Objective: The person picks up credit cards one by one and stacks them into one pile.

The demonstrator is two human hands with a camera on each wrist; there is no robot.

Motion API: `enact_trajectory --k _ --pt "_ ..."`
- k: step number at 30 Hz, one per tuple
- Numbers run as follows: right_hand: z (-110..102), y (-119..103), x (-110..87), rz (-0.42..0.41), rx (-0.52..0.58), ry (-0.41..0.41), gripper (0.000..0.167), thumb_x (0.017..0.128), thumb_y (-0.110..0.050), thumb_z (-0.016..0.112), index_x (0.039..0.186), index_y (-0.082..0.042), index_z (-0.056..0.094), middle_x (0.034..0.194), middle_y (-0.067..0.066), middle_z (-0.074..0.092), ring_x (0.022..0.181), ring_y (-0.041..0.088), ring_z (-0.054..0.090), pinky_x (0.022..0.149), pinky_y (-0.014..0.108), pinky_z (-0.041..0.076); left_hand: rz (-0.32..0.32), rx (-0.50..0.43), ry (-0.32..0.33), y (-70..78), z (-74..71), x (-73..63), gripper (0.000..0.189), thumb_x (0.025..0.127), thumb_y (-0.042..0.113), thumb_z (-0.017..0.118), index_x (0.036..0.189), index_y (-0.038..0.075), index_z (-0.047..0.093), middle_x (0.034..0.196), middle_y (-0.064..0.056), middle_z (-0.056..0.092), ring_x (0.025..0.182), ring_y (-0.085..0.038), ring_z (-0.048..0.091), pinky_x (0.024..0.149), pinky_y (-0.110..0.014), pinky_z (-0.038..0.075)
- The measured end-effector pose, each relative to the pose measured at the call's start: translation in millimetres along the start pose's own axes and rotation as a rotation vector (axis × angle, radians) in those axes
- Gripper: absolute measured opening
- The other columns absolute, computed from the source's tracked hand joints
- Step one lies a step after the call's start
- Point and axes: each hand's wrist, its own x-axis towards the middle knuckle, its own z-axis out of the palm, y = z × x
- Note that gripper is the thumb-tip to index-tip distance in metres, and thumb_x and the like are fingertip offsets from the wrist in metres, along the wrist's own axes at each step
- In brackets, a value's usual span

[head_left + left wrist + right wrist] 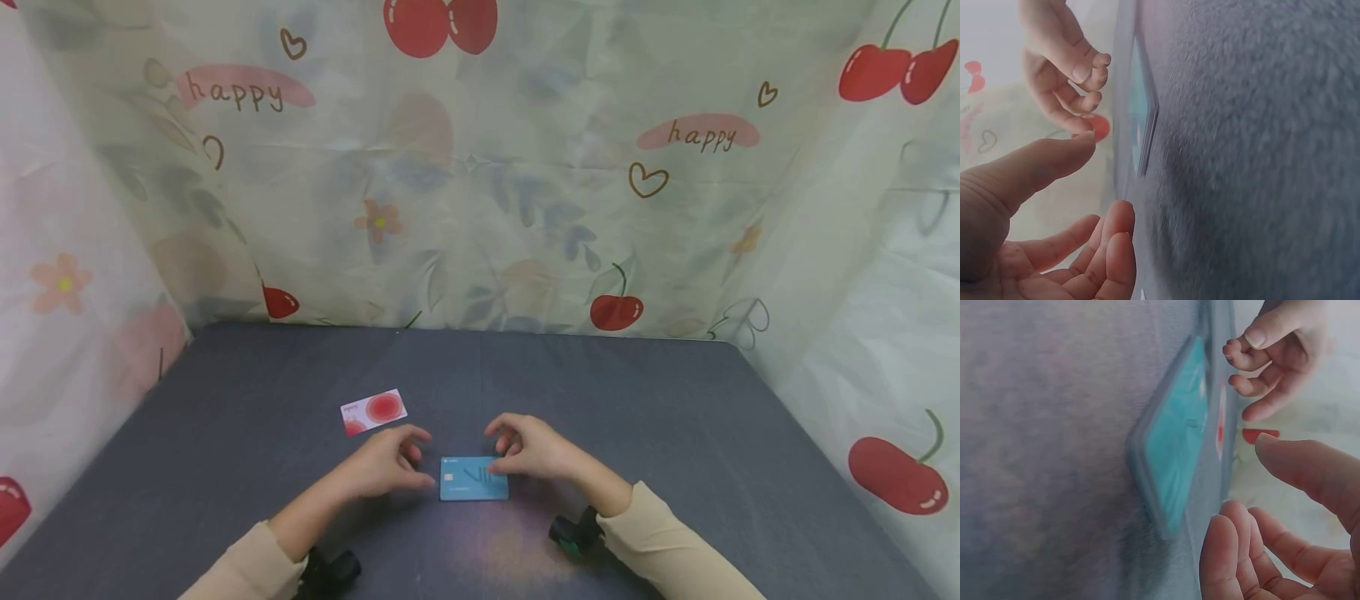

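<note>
A small stack of light blue cards (pixel 472 487) lies flat on the dark grey table, and its layered edges show in the left wrist view and in the right wrist view (pixel 1175 450). To the left of it is my left hand (pixel 386 462), thumb and fingers loosely bent and apart, holding nothing. My right hand (pixel 532 450) hovers at the stack's right end, its fingertips overlapping the card in the head view. Thumb and fingers of that hand are parted in the right wrist view, with a gap between them and the cards.
A white and pink card (pixel 373 412) with red circles lies beyond my left hand. The grey table (pixel 637 400) is bounded by a back curtain (pixel 480 192) and side curtains printed with cherries and flowers. Dark wrist cameras (pixel 576 533) sit under both sleeves.
</note>
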Motion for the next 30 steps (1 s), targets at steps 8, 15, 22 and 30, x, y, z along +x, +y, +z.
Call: enact_trajectory --k 8,15,22,30 --pt "-0.1 -10.2 12.2 -0.041 -0.028 0.013 0.042 0.080 -0.019 0.072 0.115 -0.001 0.056 0.088 0.007 0.059 0.073 0.012 0.056 0.064 0.022 0.046 -0.017 -0.067 0.039 -5.3 -15.5 -6.1 0.058 0.074 0.015 0.077 0.122 -0.003 0.051 0.094 -0.014 0.057 0.071 -0.013 0.059 0.063 -0.024 0.049" --pt "1.8 -18.5 24.5 -0.052 -0.001 -0.002 0.043 0.081 -0.019 0.071 0.117 -0.001 0.055 0.088 0.005 0.059 0.074 0.012 0.057 0.066 0.023 0.047 -0.021 -0.067 0.093 -14.2 -29.8 -9.6 0.058 0.075 0.014 0.077 0.121 -0.007 0.050 0.095 -0.018 0.058 0.072 -0.014 0.060 0.062 -0.024 0.049" --pt "3.8 -26.5 43.6 -0.063 0.018 -0.003 0.044 0.080 -0.017 0.071 0.117 0.001 0.055 0.086 0.005 0.060 0.070 0.008 0.057 0.064 0.021 0.048 -0.051 -0.052 0.127 -25.9 -45.5 -13.6 0.058 0.077 0.019 0.075 0.122 -0.007 0.049 0.099 -0.019 0.060 0.075 -0.015 0.057 0.063 -0.025 0.047" --pt "7.9 -34.4 72.7 -0.017 0.059 -0.003 0.045 0.079 -0.014 0.073 0.117 0.002 0.055 0.083 0.006 0.059 0.058 0.008 0.055 0.059 0.021 0.049 -0.133 -0.061 0.171 -41.3 -60.2 -13.7 0.060 0.079 0.020 0.073 0.126 -0.007 0.046 0.102 -0.020 0.061 0.082 -0.017 0.055 0.067 -0.026 0.046"
